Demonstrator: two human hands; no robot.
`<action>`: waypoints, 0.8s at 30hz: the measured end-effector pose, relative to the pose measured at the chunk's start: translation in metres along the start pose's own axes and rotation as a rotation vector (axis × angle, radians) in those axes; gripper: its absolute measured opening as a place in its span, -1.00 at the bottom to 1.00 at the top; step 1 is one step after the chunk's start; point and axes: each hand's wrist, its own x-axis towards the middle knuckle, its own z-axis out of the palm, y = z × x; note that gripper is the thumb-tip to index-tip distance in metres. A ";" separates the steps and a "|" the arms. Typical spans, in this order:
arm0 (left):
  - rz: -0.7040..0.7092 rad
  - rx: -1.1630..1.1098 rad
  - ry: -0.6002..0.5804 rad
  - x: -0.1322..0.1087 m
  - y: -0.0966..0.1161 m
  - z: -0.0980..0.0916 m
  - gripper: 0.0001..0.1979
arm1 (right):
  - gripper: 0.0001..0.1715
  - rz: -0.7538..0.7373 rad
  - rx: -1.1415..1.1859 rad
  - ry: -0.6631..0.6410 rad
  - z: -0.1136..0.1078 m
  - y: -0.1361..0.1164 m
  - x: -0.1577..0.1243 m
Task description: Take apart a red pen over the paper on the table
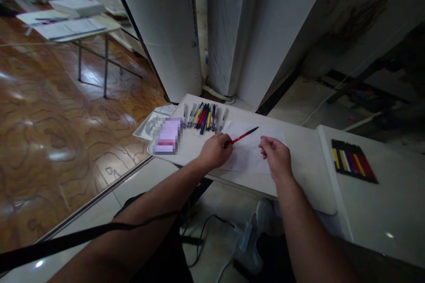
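- Head view looks down on a pale table (299, 185) with a second white table (381, 212) butted against its right edge.
- No box or cup holds the pens — a loose row of pens (204, 117) lies bare on the far side of the pale table, barrels side by side, in black, red, yellow, blue and clear.
- On the white table a flat set of coloured pens (353, 160) sits packed in a dark tray or sleeve; whether it is a case or only a backing cannot be told.
- Left of the loose row lies a blurred pink and white pad (168, 135), partly over a flat white packet (149, 126) at the table's corner.
- Sheets of white paper (254, 152) lie flat in the middle of the table, under and between both hands.
- Left hand (215, 151) rests knuckles up on the near edge of the paper, fingers curled and closed on a red pen (244, 135); the pen slants up and to the right, its dark tip over the paper.
- Right hand (276, 155) sits just beside it on the paper — fingers bent loosely inward, holding nothing that shows, its fingertips close to the pen's tip but apart from it.
- Both forearms reach in from the lower edge, the two hands near each other yet not touching.
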 end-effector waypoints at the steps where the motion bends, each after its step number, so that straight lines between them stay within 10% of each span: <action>1: 0.035 -0.008 -0.025 -0.003 0.004 0.002 -0.85 | -0.50 0.033 0.069 -0.001 0.000 -0.001 0.001; 10: 0.202 -0.039 -0.043 -0.012 0.014 0.004 -0.88 | -0.61 0.177 0.327 0.021 0.000 -0.009 0.000; 24: 0.032 -0.259 -0.094 -0.012 0.015 0.001 -0.87 | -0.70 0.175 0.508 -0.060 0.002 -0.009 -0.001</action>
